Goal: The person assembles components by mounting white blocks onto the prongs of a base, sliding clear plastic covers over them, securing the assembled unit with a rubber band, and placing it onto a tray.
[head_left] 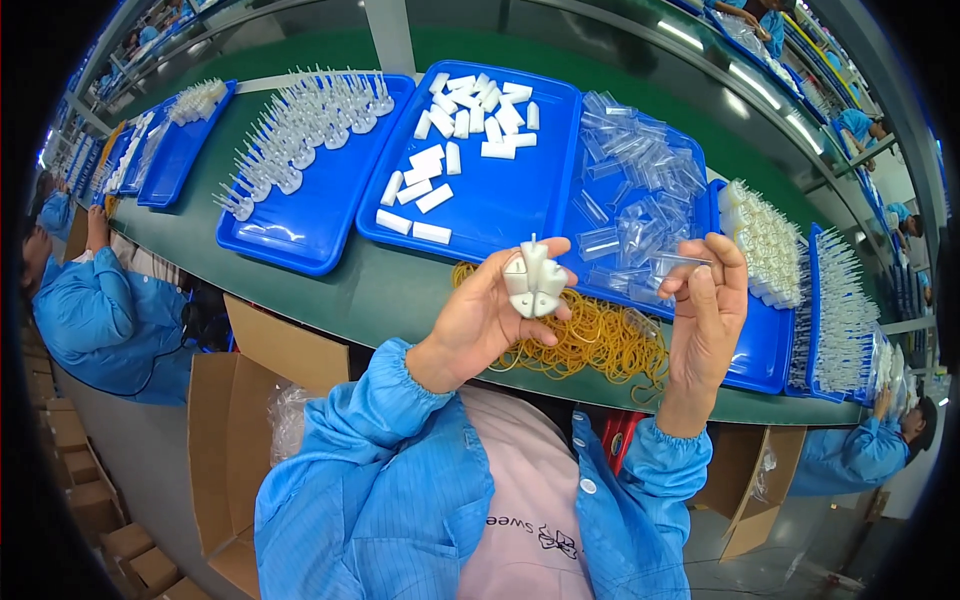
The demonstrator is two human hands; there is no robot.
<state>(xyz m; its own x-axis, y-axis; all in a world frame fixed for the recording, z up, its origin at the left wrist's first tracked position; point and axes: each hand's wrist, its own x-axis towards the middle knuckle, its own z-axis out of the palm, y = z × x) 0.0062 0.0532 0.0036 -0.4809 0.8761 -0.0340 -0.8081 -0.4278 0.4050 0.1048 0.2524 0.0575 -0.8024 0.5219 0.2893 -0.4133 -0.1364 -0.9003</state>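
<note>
My left hand [474,318] is closed around a white plastic assembly [536,282], a cluster of rounded white pieces about a central post on a round base. Between the fingertips of my right hand [705,310] is a clear plastic piece [682,260], held just above the blue tray of clear pieces [640,190]. The two hands are apart, and both are raised over the near edge of the table. A heap of yellow rubber bands [600,345] lies on the table below and between them.
Ahead, a blue tray [400,280] carries loose white half-round pieces [432,195]. White posted bases [330,120] fill a tray at left. At right stand trays with white assemblies [760,245] and upright spiky parts [840,315]. Cardboard boxes [220,450] flank me; co-workers [110,315] sit at both sides.
</note>
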